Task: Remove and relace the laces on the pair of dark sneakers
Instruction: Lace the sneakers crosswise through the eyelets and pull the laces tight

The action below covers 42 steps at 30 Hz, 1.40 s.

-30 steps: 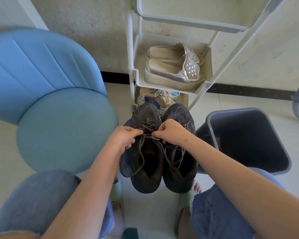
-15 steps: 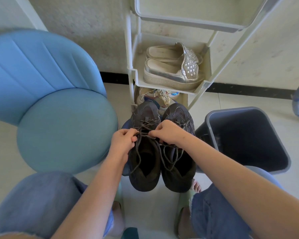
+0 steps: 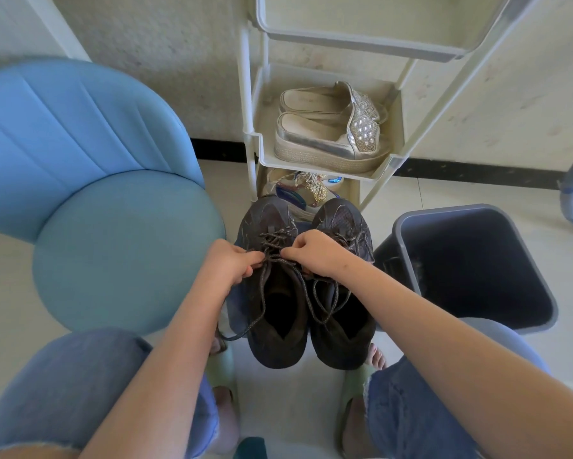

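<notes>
Two dark sneakers stand side by side on the floor between my knees, toes pointing away from me. The left sneaker (image 3: 276, 329) has its grey lace (image 3: 262, 293) threaded over the upper eyelets, with loose ends trailing down toward my left foot. My left hand (image 3: 227, 265) pinches the lace at the left side of the tongue. My right hand (image 3: 314, 251) pinches the lace on the other side, partly covering the right sneaker (image 3: 343, 326), whose own lace (image 3: 328, 303) lies loose in loops over its opening.
A blue padded chair (image 3: 113, 233) stands at the left. A dark grey bin (image 3: 470, 263) is at the right. Beyond the sneakers a white shoe rack (image 3: 314, 167) holds silver platform shoes (image 3: 331, 134). My feet wear green slippers (image 3: 222, 369).
Both hands have stayed on the left sneaker's lace with small shifts. The lace's loose end now hangs lower, down past the shoe's left side.
</notes>
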{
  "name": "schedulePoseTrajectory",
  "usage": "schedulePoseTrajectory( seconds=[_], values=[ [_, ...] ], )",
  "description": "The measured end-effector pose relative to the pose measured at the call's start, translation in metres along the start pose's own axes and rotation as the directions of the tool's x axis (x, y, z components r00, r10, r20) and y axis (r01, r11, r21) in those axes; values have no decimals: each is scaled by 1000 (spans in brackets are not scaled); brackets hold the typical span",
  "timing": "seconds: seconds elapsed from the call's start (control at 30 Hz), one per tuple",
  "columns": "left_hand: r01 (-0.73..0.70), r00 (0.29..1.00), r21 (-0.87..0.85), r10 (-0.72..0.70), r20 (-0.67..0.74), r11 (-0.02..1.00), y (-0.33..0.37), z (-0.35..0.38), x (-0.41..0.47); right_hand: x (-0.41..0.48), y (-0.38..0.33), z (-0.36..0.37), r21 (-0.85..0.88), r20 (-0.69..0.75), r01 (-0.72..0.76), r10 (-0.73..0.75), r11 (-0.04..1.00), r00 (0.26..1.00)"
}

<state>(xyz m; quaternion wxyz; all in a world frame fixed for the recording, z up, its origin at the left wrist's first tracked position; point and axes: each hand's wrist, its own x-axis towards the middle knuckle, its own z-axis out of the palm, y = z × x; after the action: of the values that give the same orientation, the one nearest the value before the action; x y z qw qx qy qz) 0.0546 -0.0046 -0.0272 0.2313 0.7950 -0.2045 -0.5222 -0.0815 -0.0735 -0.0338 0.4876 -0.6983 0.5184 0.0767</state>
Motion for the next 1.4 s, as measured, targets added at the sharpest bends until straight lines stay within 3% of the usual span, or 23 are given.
schedulePoseTrajectory(
  seconds=[0.2,0.27,0.37,0.5,0.6,0.77,0.83,0.9,0.97,1.07,1.23,1.4],
  values=[
    [52,995,42,-55,86,998,1,-1,10,1,0,4,-50,-9,2,-2,999,1000],
    [108,992,-184,-93,84,977,-8,4,14,0,0,2,-20,0,-8,8,1000,1000],
    [146,989,-522,-106,106,840,-19,14,10,-2,-1,1,-30,9,-8,9,1000,1000],
    [95,995,-763,-86,52,640,-20,26,3,-2,-2,3,-39,14,-7,8,999,1000],
    [-25,1000,-741,3,-31,671,-30,36,1,-1,-1,3,-60,1,3,-3,998,1000],
    [-114,991,-730,131,-33,674,-34,38,1,0,3,-1,-119,22,15,-13,993,1000],
    [-137,988,-697,151,-42,704,-34,36,1,2,5,-3,-198,-97,66,-87,978,991],
    [-203,979,-614,181,-98,763,-34,36,2,6,3,-7,-167,-233,211,-246,963,941],
    [-272,961,-488,211,-177,830,-35,36,3,10,1,-7,-178,-168,336,-364,925,916],
    [-312,944,-387,236,-230,868,-37,35,5,17,1,1,-189,-41,369,-382,910,923],
    [-324,945,-500,246,-217,803,-36,38,1,21,0,6,-240,21,388,-394,890,919],
    [-339,940,-491,270,-207,803,-34,38,2,24,5,4,-130,18,359,-359,924,933]
  ],
)
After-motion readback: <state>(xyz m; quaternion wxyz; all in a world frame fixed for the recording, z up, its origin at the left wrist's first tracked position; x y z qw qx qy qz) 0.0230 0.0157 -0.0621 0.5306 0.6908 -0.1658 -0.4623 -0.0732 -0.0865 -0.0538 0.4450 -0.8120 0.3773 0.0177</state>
